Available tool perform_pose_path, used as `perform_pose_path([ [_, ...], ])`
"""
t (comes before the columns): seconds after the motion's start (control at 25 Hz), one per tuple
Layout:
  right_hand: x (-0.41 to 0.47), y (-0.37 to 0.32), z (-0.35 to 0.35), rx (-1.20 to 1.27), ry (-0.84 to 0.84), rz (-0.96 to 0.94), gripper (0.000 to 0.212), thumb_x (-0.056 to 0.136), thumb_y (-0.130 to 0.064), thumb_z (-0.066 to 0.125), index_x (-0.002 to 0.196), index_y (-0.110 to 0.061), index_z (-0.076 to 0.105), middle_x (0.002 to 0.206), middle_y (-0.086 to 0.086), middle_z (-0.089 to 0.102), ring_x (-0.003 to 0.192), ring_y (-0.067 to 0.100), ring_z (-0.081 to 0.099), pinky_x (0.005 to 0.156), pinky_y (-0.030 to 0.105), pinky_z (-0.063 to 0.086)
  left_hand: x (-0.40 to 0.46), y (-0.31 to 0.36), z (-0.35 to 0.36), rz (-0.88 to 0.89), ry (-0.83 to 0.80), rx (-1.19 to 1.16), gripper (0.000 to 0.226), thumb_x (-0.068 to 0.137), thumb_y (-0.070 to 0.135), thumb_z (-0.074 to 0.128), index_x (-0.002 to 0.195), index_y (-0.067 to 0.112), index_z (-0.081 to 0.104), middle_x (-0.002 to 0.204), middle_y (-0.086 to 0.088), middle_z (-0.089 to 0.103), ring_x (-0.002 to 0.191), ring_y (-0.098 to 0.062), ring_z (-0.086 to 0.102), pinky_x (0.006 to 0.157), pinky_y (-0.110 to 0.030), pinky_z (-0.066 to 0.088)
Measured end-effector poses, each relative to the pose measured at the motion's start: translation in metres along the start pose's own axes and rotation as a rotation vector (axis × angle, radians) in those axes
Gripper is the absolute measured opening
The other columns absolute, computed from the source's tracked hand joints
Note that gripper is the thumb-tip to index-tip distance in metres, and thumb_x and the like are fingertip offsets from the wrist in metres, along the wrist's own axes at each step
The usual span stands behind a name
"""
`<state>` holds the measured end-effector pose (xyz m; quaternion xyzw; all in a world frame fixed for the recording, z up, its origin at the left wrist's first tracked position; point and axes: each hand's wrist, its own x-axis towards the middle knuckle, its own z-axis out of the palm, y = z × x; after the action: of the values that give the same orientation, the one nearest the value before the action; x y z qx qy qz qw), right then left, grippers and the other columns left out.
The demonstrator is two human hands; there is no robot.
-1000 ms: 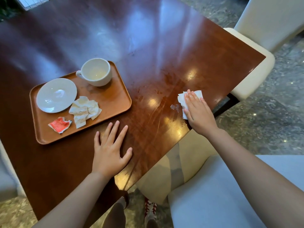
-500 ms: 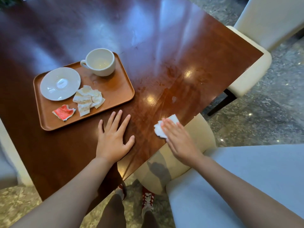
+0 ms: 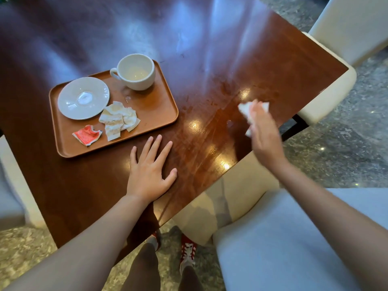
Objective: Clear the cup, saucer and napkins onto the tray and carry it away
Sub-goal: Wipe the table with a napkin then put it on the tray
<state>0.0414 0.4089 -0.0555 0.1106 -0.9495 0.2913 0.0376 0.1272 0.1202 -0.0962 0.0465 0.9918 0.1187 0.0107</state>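
Observation:
A brown wooden tray lies on the dark wooden table. On it stand a white cup at the back and a white saucer to its left. Crumpled stained napkins and a torn red packet lie at the tray's front. My left hand rests flat on the table just in front of the tray, fingers spread. My right hand presses a white napkin against the table near its right edge, blurred by motion. Wet smears shine on the wood around it.
Cream upholstered chairs stand at the far right and near right, close to the table's edges. Another pale seat sits at the left. Below are my legs and red shoes on a speckled stone floor.
My right hand has swept the white napkin from the near table edge back out to the right. The left hand stays flat on the table. The tray's contents are unchanged.

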Motion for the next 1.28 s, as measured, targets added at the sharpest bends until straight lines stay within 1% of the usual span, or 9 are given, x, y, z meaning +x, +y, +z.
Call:
perform_pose_path([
  [0.04,0.025,0.015,-0.004,-0.073,-0.013,0.069,0.05,0.094,-0.012,0.027,0.141,0.005,0.028,0.151,0.022,0.028,0.141,0.031,0.024,0.116,0.036,0.014,0.0,0.0,0.0,0.0,-0.001,0.001,0.068,0.082,0.056,0.035,0.145,0.031,0.026,0.157,-0.003,0.021,0.145,-0.019,0.008,0.114,-0.055,0.006],
  [0.12,0.058,0.039,0.003,-0.182,-0.134,0.14,0.049,0.098,-0.014,0.024,0.145,-0.001,0.02,0.156,0.016,0.018,0.145,0.025,0.012,0.118,0.037,0.01,0.0,-0.001,0.0,-0.004,-0.002,0.0,0.069,0.082,0.056,0.036,0.145,0.032,0.025,0.157,-0.003,0.021,0.145,-0.019,0.008,0.114,-0.055,0.006],
  [0.2,0.068,0.049,0.018,-0.257,-0.234,0.107,0.049,0.099,-0.015,0.026,0.146,-0.006,0.016,0.158,0.011,0.014,0.146,0.021,0.008,0.118,0.038,0.009,0.0,-0.001,0.001,-0.006,-0.009,0.002,0.069,0.082,0.056,0.037,0.145,0.033,0.024,0.157,-0.002,0.02,0.145,-0.018,0.007,0.114,-0.055,0.005],
  [0.4,0.064,0.04,0.027,-0.309,-0.29,0.038,0.051,0.1,-0.022,0.027,0.147,-0.01,0.013,0.159,0.006,0.011,0.146,0.017,0.006,0.118,0.04,0.007,0.001,-0.001,0.002,-0.003,-0.013,0.011,0.069,0.082,0.056,0.037,0.145,0.034,0.022,0.157,-0.001,0.019,0.145,-0.017,0.006,0.114,-0.055,0.005],
  [0.76,0.005,-0.012,0.048,-0.328,-0.414,-0.195,0.054,0.1,-0.028,0.029,0.148,-0.014,0.009,0.159,0.004,0.009,0.146,0.016,0.004,0.118,0.035,0.005,0.0,-0.001,0.001,-0.009,-0.015,0.016,0.069,0.082,0.057,0.036,0.145,0.034,0.021,0.157,-0.002,0.019,0.145,-0.018,0.006,0.114,-0.054,0.002],
  [0.96,-0.04,-0.042,0.063,-0.347,-0.444,-0.357,0.056,0.098,-0.033,0.033,0.147,-0.012,0.016,0.157,0.005,0.017,0.145,0.018,0.01,0.116,0.035,0.007,-0.001,0.001,0.0,-0.012,-0.014,0.002,0.066,0.083,0.053,0.035,0.145,0.032,0.024,0.157,-0.003,0.019,0.145,-0.018,0.006,0.114,-0.055,0.005],
  [1.16,-0.073,-0.055,0.068,-0.342,-0.476,-0.465,0.056,0.097,-0.036,0.021,0.147,-0.013,0.016,0.157,0.004,0.016,0.142,0.013,0.0,0.116,0.035,0.004,-0.001,0.0,-0.002,-0.017,-0.005,-0.027,0.059,0.088,0.042,0.033,0.145,0.032,0.024,0.157,-0.002,0.019,0.145,-0.017,0.006,0.115,-0.053,0.004],
  [1.24,-0.084,-0.058,0.07,-0.337,-0.477,-0.504,0.054,0.098,-0.033,0.022,0.147,-0.012,0.017,0.156,0.003,0.015,0.143,0.014,0.002,0.118,0.036,0.004,-0.002,0.001,-0.002,-0.018,-0.003,-0.03,0.059,0.088,0.04,0.035,0.145,0.031,0.024,0.157,-0.002,0.019,0.145,-0.017,0.006,0.115,-0.052,0.003],
  [1.28,-0.087,-0.058,0.071,-0.33,-0.478,-0.519,0.053,0.098,-0.032,0.023,0.147,-0.012,0.017,0.156,0.003,0.014,0.143,0.014,0.002,0.119,0.033,0.003,-0.002,0.001,-0.003,-0.017,-0.004,-0.03,0.059,0.088,0.04,0.035,0.145,0.031,0.024,0.157,-0.002,0.019,0.145,-0.017,0.006,0.115,-0.052,0.003],
])
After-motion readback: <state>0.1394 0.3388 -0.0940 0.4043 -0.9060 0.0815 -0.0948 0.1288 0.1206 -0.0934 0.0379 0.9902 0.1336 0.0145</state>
